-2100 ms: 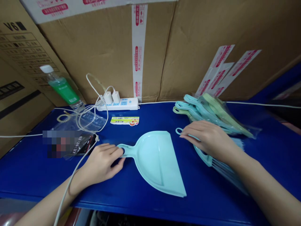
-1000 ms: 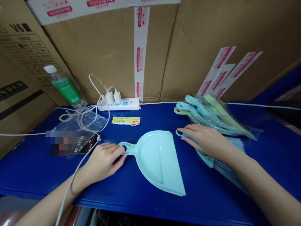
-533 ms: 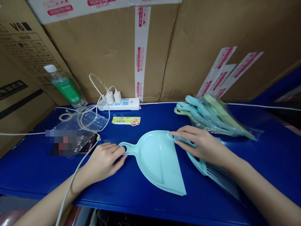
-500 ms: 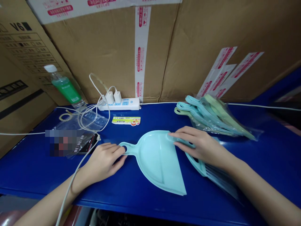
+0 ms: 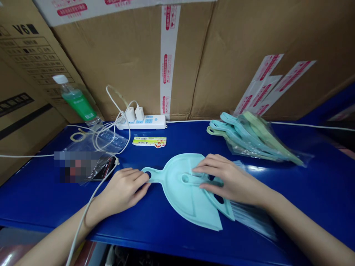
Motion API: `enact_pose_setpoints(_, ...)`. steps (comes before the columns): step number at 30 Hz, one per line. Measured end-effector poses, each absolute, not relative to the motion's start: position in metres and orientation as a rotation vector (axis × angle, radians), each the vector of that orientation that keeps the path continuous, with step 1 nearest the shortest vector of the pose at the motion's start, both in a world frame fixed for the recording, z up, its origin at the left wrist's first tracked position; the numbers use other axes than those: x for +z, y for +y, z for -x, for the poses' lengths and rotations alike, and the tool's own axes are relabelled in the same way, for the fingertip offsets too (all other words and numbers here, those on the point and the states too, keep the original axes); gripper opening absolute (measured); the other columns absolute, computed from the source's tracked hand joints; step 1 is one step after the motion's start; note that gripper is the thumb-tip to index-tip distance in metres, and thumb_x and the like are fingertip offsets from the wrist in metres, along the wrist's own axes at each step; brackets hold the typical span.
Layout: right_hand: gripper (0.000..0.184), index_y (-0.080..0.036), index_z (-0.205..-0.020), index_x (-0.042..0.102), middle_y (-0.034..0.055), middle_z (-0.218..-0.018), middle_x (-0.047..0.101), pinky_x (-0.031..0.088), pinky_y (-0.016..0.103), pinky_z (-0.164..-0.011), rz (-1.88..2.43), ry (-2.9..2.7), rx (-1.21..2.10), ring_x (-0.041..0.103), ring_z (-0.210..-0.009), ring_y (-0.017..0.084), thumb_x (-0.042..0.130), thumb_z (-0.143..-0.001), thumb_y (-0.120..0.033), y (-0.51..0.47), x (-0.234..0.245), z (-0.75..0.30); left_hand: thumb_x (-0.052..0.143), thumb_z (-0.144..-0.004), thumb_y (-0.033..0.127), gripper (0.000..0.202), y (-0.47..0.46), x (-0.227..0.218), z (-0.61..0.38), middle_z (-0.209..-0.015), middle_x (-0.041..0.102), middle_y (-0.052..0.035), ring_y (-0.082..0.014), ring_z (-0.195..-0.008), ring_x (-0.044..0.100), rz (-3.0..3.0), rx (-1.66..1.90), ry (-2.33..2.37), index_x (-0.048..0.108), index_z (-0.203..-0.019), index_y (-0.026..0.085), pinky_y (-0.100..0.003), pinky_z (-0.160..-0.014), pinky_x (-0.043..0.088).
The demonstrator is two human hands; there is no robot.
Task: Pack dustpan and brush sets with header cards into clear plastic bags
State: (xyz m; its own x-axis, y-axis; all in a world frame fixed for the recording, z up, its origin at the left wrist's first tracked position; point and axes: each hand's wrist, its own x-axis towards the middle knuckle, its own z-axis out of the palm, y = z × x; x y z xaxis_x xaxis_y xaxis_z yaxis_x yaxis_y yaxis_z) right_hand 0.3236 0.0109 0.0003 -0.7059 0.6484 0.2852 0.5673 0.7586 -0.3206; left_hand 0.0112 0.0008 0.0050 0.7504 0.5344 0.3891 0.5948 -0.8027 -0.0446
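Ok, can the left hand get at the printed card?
Probably yes, once the left hand lets go of the dustpan: nothing stands between that hand and the printed card, though a white cable crosses the forearm.

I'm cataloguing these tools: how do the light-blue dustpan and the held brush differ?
The dustpan is broad and rounded with a straight edge; the brush ends in bristles. The left hand grips the dustpan; the right hand grips the brush. The dustpan lies on the blue table; the brush's handle overlaps the dustpan in view. Both are light blue, with a hole at the handle's end.
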Motion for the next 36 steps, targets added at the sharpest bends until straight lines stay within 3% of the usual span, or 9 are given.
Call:
enact_pose_setpoints(7, 0.011, -0.021, -0.089, 0.062, 0.0071, -0.088, 0.064, 0.050, 0.044, -0.082, 1.004, -2.576, 0.408, 0.060, -0.082, 0.021, 0.053, -0.092, -0.026, 0.009, 0.003, -0.325, 0.035, -0.100, 0.021, 0.028, 0.001, 0.005, -0.012, -0.062, 0.060, 0.0019, -0.0132, -0.053, 0.057, 2.786, -0.556, -0.881, 0.052, -0.077, 0.019, -0.026, -0.056, 0.042)
enact_pose_setpoints(12, 0.015, -0.022, -0.093, 0.061, 0.0082, -0.093, 0.061, 0.049, 0.049, -0.084, 1.025, -2.617, 0.381, 0.058, -0.088, 0.023, 0.046, -0.091, -0.019, 0.008, 0.006, -0.327, 0.037, -0.099, 0.020, 0.027, 0.001, 0.005, -0.012, -0.062, 0.061, 0.0016, -0.0131, -0.054, 0.058, 2.790, -0.556, -0.892, 0.053, -0.077, 0.019, -0.026, -0.056, 0.042)
enact_pose_setpoints(18, 0.029, -0.021, -0.089, 0.060, 0.0085, -0.090, 0.061, 0.051, 0.041, -0.078, 1.001, -2.588, 0.362, 0.057, -0.083, 0.021, 0.035, -0.088, -0.007, 0.009, 0.007, -0.328, 0.036, -0.100, 0.020, 0.029, 0.001, 0.006, -0.012, -0.062, 0.061, 0.0016, -0.0132, -0.054, 0.059, 2.778, -0.548, -0.902, 0.053, -0.077, 0.019, -0.027, -0.057, 0.044)
enact_pose_setpoints(27, 0.033, -0.021, -0.096, 0.063, 0.0089, -0.092, 0.062, 0.051, 0.036, -0.071, 1.000, -2.620, 0.307, 0.059, -0.082, 0.021, 0.036, -0.088, -0.005, 0.013, 0.002, -0.335, 0.035, -0.100, 0.021, 0.030, 0.000, 0.005, -0.011, -0.061, 0.061, 0.0020, -0.0129, -0.053, 0.058, 2.780, -0.540, -0.894, 0.053, -0.076, 0.019, -0.026, -0.056, 0.042)
enact_pose_setpoints(36, 0.043, -0.018, -0.094, 0.064, 0.0065, -0.085, 0.065, 0.052, 0.029, -0.066, 0.862, -2.599, 0.134, 0.059, -0.075, 0.017, 0.031, -0.082, 0.007, 0.018, -0.002, -0.329, 0.035, -0.100, 0.021, 0.029, 0.001, 0.004, -0.011, -0.062, 0.060, 0.0020, -0.0129, -0.053, 0.058, 2.775, -0.561, -0.890, 0.053, -0.076, 0.019, -0.026, -0.056, 0.043)
